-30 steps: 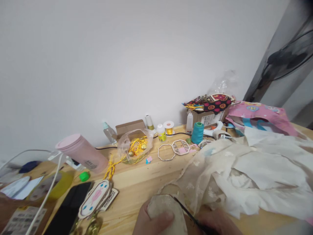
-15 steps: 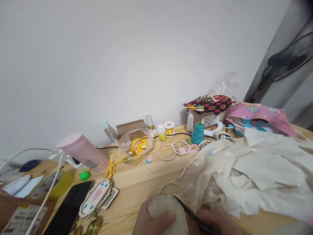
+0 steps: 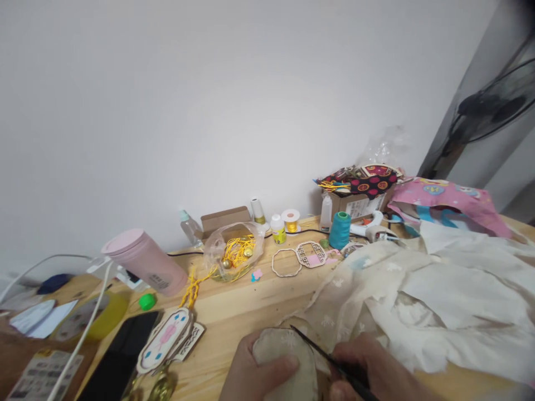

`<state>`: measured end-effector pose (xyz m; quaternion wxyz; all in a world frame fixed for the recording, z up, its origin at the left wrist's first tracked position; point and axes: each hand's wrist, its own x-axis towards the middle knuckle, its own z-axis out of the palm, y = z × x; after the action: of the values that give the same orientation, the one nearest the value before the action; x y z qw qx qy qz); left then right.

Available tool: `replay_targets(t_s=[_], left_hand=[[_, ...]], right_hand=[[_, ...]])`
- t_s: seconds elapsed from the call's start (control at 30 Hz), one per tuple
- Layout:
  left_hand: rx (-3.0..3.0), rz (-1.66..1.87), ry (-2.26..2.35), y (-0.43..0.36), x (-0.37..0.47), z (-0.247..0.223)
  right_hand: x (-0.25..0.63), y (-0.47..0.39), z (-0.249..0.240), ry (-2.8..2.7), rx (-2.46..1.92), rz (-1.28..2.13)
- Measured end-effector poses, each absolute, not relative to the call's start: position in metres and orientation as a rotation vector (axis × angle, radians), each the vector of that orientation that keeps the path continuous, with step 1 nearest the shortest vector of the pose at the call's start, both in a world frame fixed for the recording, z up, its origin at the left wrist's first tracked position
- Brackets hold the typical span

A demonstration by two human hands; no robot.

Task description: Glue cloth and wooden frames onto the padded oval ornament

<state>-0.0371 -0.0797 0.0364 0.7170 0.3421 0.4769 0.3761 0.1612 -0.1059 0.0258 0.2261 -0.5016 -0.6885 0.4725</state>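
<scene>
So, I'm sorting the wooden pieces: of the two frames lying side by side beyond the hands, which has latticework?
The right frame, nearer the teal thread cone: bars cross its inside. The left frame is just a bare outline.

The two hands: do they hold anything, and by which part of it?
The left hand holds a pale rounded panel by its left side, thumb on its face. The right hand grips a slim black pointed tool by its rear part.
</scene>
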Motion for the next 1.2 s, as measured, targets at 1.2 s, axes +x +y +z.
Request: replay_targets(t_s=[1.2], left_hand=[[0.967, 0.801, 1.152, -0.072, -0.043, 0.043]], right_hand=[[0.165, -0.075, 0.047, -2.366, -1.357, 0.523]])
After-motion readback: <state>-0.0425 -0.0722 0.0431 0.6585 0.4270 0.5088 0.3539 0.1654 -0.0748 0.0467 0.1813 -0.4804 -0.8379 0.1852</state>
